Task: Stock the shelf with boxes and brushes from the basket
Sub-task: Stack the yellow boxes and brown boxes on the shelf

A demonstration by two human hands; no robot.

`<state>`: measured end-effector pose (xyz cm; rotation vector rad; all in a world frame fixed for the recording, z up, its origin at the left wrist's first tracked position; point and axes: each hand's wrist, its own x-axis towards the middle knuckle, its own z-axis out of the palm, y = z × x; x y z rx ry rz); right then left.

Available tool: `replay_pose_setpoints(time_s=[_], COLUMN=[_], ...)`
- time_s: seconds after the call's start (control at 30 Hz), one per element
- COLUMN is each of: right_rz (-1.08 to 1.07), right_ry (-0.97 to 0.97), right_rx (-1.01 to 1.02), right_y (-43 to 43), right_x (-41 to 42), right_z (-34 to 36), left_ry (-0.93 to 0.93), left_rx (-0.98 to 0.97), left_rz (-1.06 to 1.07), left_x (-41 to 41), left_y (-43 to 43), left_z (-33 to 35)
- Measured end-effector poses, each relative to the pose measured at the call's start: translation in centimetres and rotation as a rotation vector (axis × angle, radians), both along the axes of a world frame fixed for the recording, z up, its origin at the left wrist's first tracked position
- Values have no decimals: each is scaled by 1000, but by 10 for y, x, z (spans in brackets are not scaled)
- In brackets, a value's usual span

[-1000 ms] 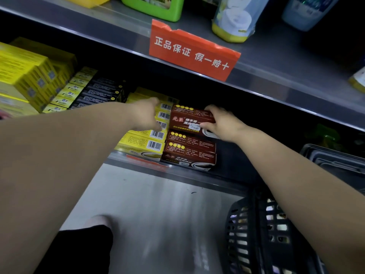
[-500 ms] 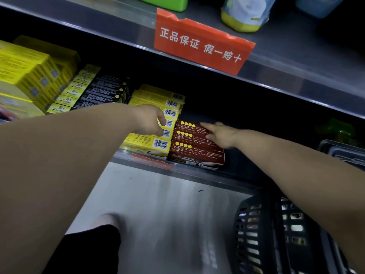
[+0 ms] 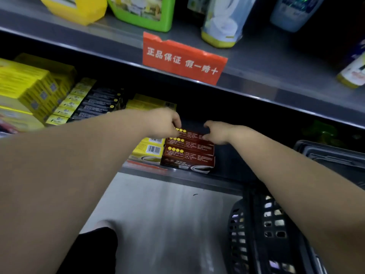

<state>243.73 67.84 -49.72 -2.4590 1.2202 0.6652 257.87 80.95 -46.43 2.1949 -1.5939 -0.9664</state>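
Head view of a shop shelf unit. An orange sign (image 3: 183, 60) on the front lip of the upper shelf (image 3: 276, 80) reads "正品保证 假一赔十" in white. On the lower shelf (image 3: 183, 176) stands a stack of red-brown boxes (image 3: 187, 157), each with a row of yellow dots at its left end; the small print is too blurred to read. The top box (image 3: 192, 133) lies flat on this stack between the hands. The left hand (image 3: 165, 123) pinches its left end with curled fingers. The right hand (image 3: 219, 132) curls its fingers over the right end, thumb at the near edge. Just left of the stack, yellow boxes (image 3: 153, 150) carry white barcode labels. Further left lie black boxes (image 3: 98, 103) and larger yellow cartons (image 3: 25, 86). A green jug (image 3: 142, 14) stands on the upper shelf. Both shelves are grey metal and the floor (image 3: 158, 214) is pale grey. A black perforated basket (image 3: 256, 234) sits at lower right, under the right forearm and near the shelf's front edge. A dark stretch of shelf opens to the right of the stack, and the upper shelf overhangs the hands.
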Motion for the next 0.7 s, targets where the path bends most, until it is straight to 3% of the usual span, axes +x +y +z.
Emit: replay_pose_setpoints(time_s=[0.27, 0.4, 0.57, 0.7], right_rz=[8, -141, -406, -479], right_ry=[-503, -638, -535, -349], right_rx=[-143, -104, 86, 157], right_y=[50, 72, 77, 59], right_x=[-132, -223, -306, -350], right_z=[107, 115, 72, 34], left_ry=[55, 14, -3, -104], left_rx=[-263, -457, -323, -246], left_rz=[-374, -546, -710, -852], left_x=[-115, -176, -234, -272], left_y=[2, 11, 7, -7], left_z=[45, 58, 58, 49])
